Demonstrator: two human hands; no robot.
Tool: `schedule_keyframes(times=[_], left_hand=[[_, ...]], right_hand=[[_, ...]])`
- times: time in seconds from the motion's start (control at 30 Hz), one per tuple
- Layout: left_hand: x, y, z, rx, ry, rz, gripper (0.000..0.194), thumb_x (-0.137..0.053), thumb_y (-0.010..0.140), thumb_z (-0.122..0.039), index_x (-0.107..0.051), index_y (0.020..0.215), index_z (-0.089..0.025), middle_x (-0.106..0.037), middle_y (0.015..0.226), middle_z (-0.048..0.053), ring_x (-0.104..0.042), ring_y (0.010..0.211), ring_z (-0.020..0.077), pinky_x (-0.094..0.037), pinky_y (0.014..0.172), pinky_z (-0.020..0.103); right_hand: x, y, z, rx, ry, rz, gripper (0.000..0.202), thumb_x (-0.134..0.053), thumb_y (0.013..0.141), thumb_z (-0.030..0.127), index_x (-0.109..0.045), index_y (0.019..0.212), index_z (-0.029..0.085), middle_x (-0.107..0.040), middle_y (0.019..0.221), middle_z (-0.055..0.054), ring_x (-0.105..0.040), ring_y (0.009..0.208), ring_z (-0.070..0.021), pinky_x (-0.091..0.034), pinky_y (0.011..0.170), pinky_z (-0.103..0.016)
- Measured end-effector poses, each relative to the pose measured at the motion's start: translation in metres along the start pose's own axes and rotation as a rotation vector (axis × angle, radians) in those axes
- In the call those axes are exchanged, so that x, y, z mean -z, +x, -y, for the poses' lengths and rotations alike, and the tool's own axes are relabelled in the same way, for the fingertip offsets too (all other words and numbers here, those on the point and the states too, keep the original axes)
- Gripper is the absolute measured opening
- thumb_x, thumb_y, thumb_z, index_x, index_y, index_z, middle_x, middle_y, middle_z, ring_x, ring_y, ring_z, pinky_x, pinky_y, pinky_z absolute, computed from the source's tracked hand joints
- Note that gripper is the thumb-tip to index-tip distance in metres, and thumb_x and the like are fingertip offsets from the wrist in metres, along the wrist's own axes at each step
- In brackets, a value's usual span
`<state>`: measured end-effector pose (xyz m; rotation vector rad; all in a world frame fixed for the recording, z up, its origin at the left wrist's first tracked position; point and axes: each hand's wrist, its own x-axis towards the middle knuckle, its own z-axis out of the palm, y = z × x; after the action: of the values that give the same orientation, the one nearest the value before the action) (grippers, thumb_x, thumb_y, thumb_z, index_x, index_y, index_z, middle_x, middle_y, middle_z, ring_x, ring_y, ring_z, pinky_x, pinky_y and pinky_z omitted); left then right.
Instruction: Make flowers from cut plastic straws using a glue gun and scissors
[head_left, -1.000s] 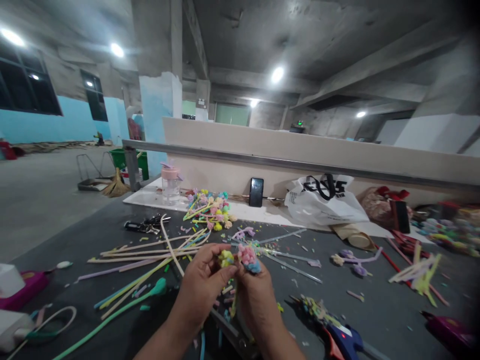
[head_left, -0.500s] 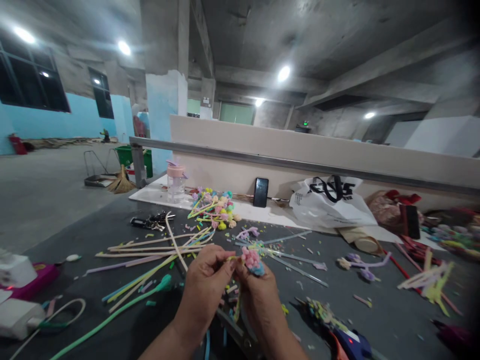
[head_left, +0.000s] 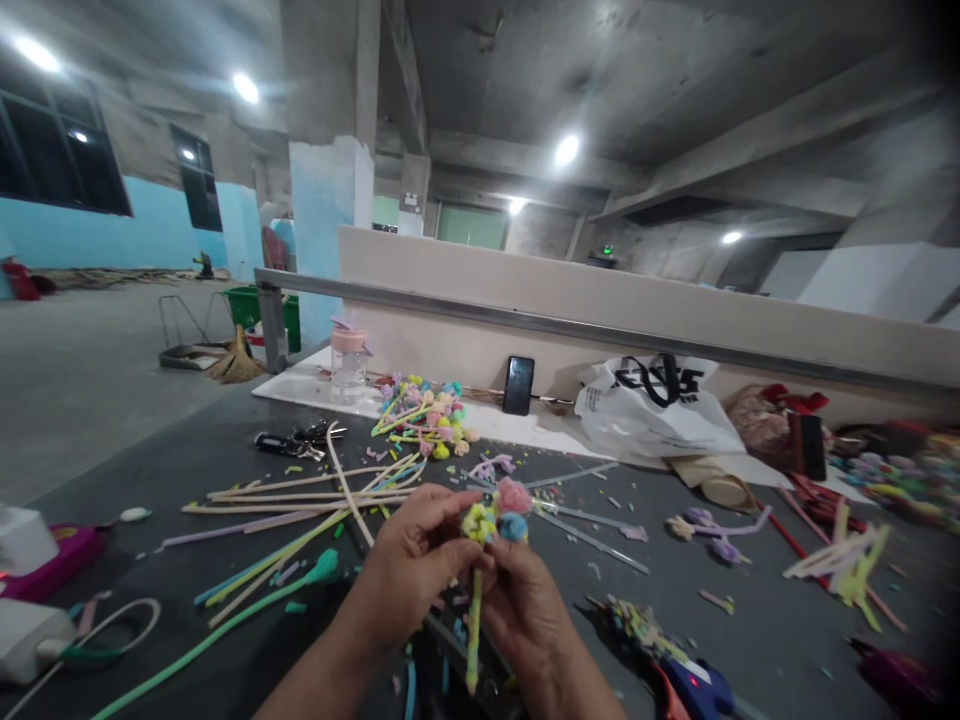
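Observation:
Between my two hands is a pipe-cleaner flower sprig with a yellow stem (head_left: 474, 630) pointing down toward me. Its head carries a yellow blossom (head_left: 478, 522), a pink blossom (head_left: 514, 497) and a blue blossom (head_left: 512, 528). My left hand (head_left: 412, 565) is closed, thumb and forefinger pinching the sprig by the yellow blossom. My right hand (head_left: 529, 615) is closed on it from the other side, thumb just under the blue blossom; its other fingers are partly hidden. Beyond them lies a pile of similar flower sprigs (head_left: 427, 412).
Loose pipe cleaners (head_left: 300, 500) spread to the left, with a long green one (head_left: 217, 635). Glue guns lie right (head_left: 697, 680) and far right (head_left: 896, 675). Behind stand a water bottle (head_left: 349, 365), a phone (head_left: 518, 385) and a white bag (head_left: 652, 405). Clear sticks (head_left: 592, 540) lie mid-table.
The sprig has turned in my hands: its yellow blossom and yellow stem now show plainly, beside the pink and blue blossoms. My hands stay close together. The view has shifted slightly.

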<state>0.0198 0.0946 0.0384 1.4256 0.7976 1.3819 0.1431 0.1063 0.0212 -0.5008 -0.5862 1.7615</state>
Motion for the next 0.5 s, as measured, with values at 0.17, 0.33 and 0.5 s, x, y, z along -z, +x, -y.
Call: schedule_keyframes(times=[0.17, 0.33, 0.5], left_hand=[[0.005, -0.001, -0.008, 0.004, 0.030, 0.066, 0.032, -0.063, 0.070, -0.018, -0.068, 0.101, -0.026, -0.053, 0.085, 0.003, -0.054, 0.081, 0.0180, -0.047, 0.066, 0.024], [0.004, -0.001, -0.009, 0.111, -0.078, 0.141, 0.031, -0.066, 0.065, -0.016, -0.070, 0.094, -0.025, -0.051, 0.077, 0.000, -0.058, 0.061, 0.0137, -0.047, 0.052, 0.024], [0.003, -0.001, -0.011, 0.149, -0.111, 0.105, 0.011, -0.070, 0.060, -0.014, -0.070, 0.071, -0.018, -0.053, 0.068, -0.001, -0.059, 0.052, 0.0128, -0.046, 0.046, 0.022]], right_hand=[[0.004, 0.000, 0.001, -0.094, 0.019, 0.044, 0.023, -0.077, 0.050, 0.009, -0.064, 0.068, 0.015, -0.066, 0.068, 0.000, -0.055, 0.049, -0.0064, -0.049, 0.052, -0.016], [0.011, -0.001, 0.006, -0.243, -0.005, 0.121, 0.025, -0.075, 0.054, 0.007, -0.065, 0.077, 0.011, -0.064, 0.062, 0.000, -0.054, 0.048, -0.0049, -0.046, 0.049, -0.013], [0.013, -0.002, 0.007, -0.339, -0.005, 0.182, 0.019, -0.071, 0.055, 0.004, -0.064, 0.071, 0.010, -0.060, 0.056, 0.002, -0.048, 0.043, -0.0032, -0.043, 0.046, -0.012]])
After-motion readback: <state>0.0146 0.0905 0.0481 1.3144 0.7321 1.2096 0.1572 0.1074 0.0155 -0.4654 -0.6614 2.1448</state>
